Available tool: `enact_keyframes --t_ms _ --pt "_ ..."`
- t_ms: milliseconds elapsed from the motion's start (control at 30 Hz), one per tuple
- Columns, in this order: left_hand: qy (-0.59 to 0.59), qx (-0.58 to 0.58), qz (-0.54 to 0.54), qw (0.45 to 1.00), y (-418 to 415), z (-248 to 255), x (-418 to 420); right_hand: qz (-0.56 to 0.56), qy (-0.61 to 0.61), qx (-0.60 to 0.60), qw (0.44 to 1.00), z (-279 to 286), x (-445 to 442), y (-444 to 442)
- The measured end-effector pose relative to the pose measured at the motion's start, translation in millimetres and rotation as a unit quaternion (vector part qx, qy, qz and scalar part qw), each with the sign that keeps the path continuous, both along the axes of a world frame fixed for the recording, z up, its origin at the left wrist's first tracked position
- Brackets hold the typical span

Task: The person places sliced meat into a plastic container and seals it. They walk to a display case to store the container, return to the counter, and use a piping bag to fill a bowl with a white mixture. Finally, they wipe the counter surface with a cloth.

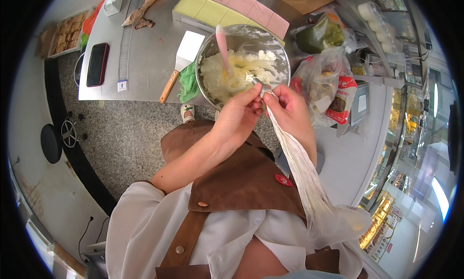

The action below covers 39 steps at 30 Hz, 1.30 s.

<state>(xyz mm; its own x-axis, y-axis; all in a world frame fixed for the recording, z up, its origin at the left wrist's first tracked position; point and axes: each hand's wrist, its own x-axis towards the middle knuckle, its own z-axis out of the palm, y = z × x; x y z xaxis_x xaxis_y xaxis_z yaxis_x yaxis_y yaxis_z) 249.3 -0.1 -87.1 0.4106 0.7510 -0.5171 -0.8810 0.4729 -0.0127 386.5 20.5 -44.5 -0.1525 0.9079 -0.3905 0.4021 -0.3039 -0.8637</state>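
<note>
Both hands meet over the near rim of a steel mixing bowl [286, 61]. My left hand [241, 110] pinches a metal piping nozzle [258, 82] at the tip of a clear plastic piping bag [301, 163]. Just behind the nozzle, my right hand [290, 105] grips the narrow end of the bag. The bag hangs back over my right forearm and widens near my chest. Inside the bowl lies pale yellow and white cream [239, 68]. A pink-handled spatula [222, 47] stands tilted in the cream, its blade hidden.
Left of the bowl lie a wooden-handled scraper [181, 61], a green cloth [188, 83], a phone [97, 64] and a ruler [126, 43]. Green and pink slabs [214, 12] sit behind it. Plastic bags of food [326, 79] and a scale [357, 108] stand at the right.
</note>
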Motion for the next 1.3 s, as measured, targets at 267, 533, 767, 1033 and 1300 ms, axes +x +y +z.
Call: enact_keyframes --t_ms 267,533,767,1033,1300 --pt "0.036 0.01 0.016 0.999 -0.7 -8.5 4.4 -0.008 -0.112 0.07 0.991 -9.2 -6.0 3.6" --pt "0.093 0.033 -0.007 0.995 -4.2 -20.4 9.0 0.016 -0.229 0.098 0.968 -11.3 -6.0 6.1" --pt "0.088 0.01 0.004 0.996 -2.5 -6.8 11.2 -0.023 -0.141 0.094 0.985 -14.6 -5.4 6.0" --pt "0.105 0.068 -0.041 0.991 -17.9 39.2 -18.4 0.037 -0.184 0.092 0.978 -24.1 0.7 39.6" --pt "0.156 0.118 -0.084 0.977 -37.6 33.5 -34.7 0.071 -0.133 0.002 0.989 -26.8 5.0 47.8"
